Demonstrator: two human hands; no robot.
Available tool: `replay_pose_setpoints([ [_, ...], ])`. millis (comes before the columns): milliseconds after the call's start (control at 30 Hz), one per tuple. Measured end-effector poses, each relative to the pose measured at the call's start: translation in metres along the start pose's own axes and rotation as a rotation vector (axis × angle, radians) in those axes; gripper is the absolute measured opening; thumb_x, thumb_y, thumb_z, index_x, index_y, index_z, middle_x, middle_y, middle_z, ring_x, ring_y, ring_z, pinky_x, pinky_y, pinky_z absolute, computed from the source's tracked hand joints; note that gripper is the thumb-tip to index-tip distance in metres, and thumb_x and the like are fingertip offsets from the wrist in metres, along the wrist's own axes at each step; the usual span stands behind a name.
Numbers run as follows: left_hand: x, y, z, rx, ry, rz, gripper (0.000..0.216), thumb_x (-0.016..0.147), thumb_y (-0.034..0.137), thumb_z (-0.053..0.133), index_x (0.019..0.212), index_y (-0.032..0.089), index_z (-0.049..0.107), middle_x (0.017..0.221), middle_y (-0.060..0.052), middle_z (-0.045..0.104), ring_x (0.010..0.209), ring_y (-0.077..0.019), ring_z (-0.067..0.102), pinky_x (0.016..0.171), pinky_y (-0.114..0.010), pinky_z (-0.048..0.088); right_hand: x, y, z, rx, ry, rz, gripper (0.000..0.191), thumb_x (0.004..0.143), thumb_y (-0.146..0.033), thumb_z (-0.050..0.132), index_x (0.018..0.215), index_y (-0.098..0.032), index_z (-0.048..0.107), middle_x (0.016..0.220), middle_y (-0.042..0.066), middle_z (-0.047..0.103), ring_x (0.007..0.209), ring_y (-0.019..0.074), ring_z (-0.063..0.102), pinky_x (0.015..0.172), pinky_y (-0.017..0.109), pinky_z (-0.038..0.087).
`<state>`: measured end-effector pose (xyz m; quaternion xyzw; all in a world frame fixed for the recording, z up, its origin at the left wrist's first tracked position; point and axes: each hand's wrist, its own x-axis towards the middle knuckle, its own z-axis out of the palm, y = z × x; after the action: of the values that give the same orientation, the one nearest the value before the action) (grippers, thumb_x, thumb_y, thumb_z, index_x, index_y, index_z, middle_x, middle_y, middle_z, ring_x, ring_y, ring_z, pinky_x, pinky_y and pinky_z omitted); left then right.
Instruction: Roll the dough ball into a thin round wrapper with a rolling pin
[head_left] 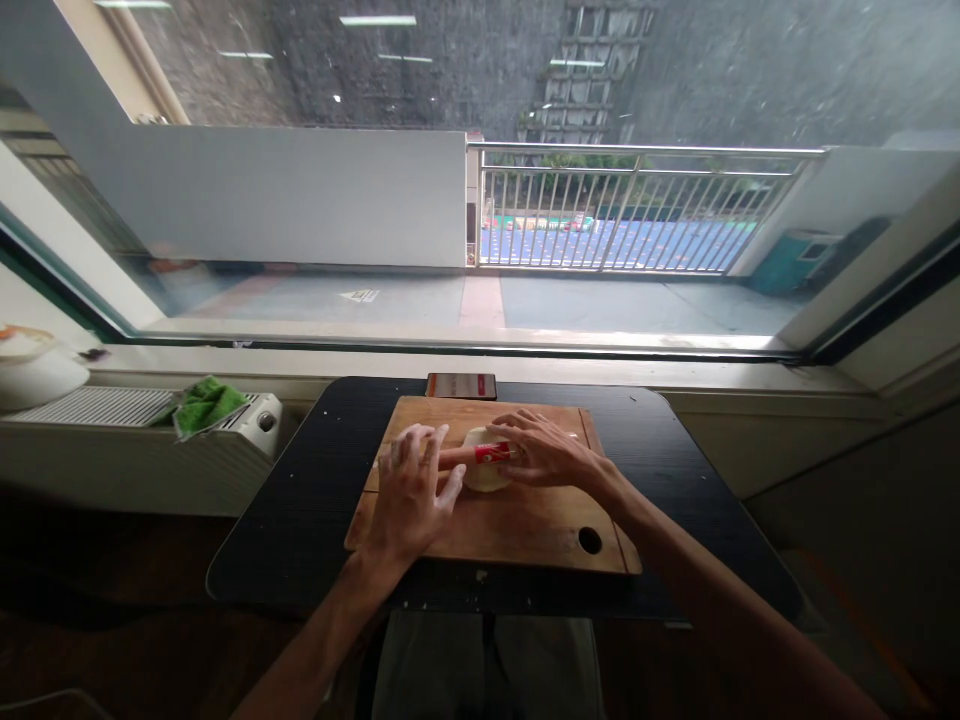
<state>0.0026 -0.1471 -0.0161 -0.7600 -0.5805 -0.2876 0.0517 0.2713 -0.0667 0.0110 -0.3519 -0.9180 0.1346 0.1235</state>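
A wooden rolling pin (pixel 457 458) with a red label lies across a round, flat piece of pale dough (pixel 487 480) on a wooden cutting board (pixel 480 540). Over the pin's left part is my left hand (pixel 411 490), its fingers and thumb bent loosely around it and spread apart. White powder shows on these fingers. My right hand (pixel 540 450) covers the right part of the pin, fingers on the far side and thumb on the near side. Both palms hide much of the pin, and the right hand hides part of the dough.
The board lies on a black table (pixel 285 500), with a phone (pixel 461 386) behind it. Left of the table, a green cloth (pixel 210 403) rests on a white radiator (pixel 259 425). A window sill (pixel 600 372) runs along the back, below a large window.
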Motion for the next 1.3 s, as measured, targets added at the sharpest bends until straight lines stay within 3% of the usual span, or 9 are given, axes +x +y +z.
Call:
replay_pose_setpoints([
  [200,-0.021,0.005,-0.004,-0.017,0.111,-0.08,0.055,0.107,0.037,0.063,0.157,0.018,0.049,0.145,-0.021,0.066,0.135,-0.0391,0.064,0.113,-0.062,0.055,0.006,-0.003,-0.003,-0.033,-0.03,0.098,0.059,0.098,-0.029,0.081,0.155,-0.026,0.069,0.144,0.014,0.074,0.131,0.0314,0.07,0.107,0.046,0.062],
  [300,-0.032,0.012,-0.003,-0.05,0.175,-0.1,0.036,0.107,0.032,0.059,0.141,0.021,0.059,0.13,-0.017,0.072,0.124,-0.0358,0.069,0.109,-0.057,0.057,0.007,-0.008,-0.001,-0.034,-0.01,0.207,0.065,0.099,-0.034,0.08,0.161,-0.024,0.063,0.14,0.015,0.076,0.121,0.0303,0.075,0.101,0.043,0.062],
  [433,-0.042,0.019,-0.001,-0.041,-0.014,-0.067,0.018,0.107,0.032,0.062,0.121,0.026,0.071,0.121,-0.011,0.079,0.116,-0.034,0.073,0.103,-0.053,0.058,0.0,-0.02,0.0,-0.065,-0.008,0.316,0.037,0.099,-0.025,0.076,0.135,-0.018,0.076,0.119,0.013,0.081,0.101,0.0262,0.076,0.084,0.034,0.056],
  [567,-0.039,0.015,0.005,-0.088,-0.128,-0.002,0.03,0.107,0.028,0.06,0.133,0.023,0.074,0.138,-0.013,0.079,0.132,-0.0328,0.07,0.111,-0.053,0.056,-0.015,-0.034,-0.006,-0.018,-0.009,0.356,0.008,0.103,-0.022,0.07,0.103,-0.019,0.077,0.098,0.007,0.08,0.081,0.0202,0.069,0.069,0.03,0.043],
  [800,-0.024,-0.018,0.01,-0.189,-0.232,0.139,0.044,0.107,0.023,0.056,0.148,0.023,0.071,0.152,-0.012,0.075,0.149,-0.0295,0.064,0.124,-0.053,0.052,-0.044,-0.041,-0.004,0.03,0.086,0.313,0.035,0.107,-0.029,0.069,0.142,-0.025,0.074,0.119,0.008,0.079,0.096,0.0242,0.074,0.077,0.031,0.049],
  [967,-0.003,-0.037,-0.016,-0.255,-0.005,-0.01,0.03,0.103,0.023,0.05,0.107,0.025,0.079,0.107,-0.007,0.085,0.105,-0.0262,0.078,0.103,-0.044,0.063,-0.052,-0.045,0.0,-0.07,0.026,0.27,0.051,0.109,-0.032,0.071,0.16,-0.036,0.064,0.131,0.008,0.075,0.098,0.023,0.073,0.081,0.032,0.051],
  [1033,0.008,-0.029,-0.023,-0.249,0.046,-0.058,0.029,0.106,0.03,0.049,0.109,0.025,0.077,0.107,-0.007,0.082,0.104,-0.0267,0.075,0.1,-0.043,0.062,-0.051,-0.047,0.002,-0.104,0.003,0.208,0.051,0.11,-0.035,0.071,0.161,-0.037,0.064,0.129,0.008,0.074,0.1,0.0232,0.071,0.083,0.032,0.051],
  [1133,0.02,-0.004,-0.016,-0.172,-0.124,0.049,0.035,0.111,0.034,0.045,0.126,0.022,0.075,0.125,-0.01,0.081,0.12,-0.0285,0.072,0.111,-0.046,0.057,-0.047,-0.051,0.005,-0.18,-0.015,0.088,0.047,0.111,-0.033,0.07,0.157,-0.038,0.068,0.121,0.008,0.073,0.102,0.0242,0.067,0.089,0.035,0.051],
  [1300,0.021,0.021,0.01,0.101,-0.262,0.0,0.044,0.112,0.029,0.042,0.145,0.019,0.069,0.137,-0.016,0.077,0.129,-0.0332,0.07,0.113,-0.05,0.055,-0.04,-0.052,0.005,-0.176,-0.017,0.018,0.048,0.116,-0.038,0.059,0.164,-0.038,0.062,0.122,0.011,0.071,0.109,0.0274,0.063,0.103,0.043,0.049],
])
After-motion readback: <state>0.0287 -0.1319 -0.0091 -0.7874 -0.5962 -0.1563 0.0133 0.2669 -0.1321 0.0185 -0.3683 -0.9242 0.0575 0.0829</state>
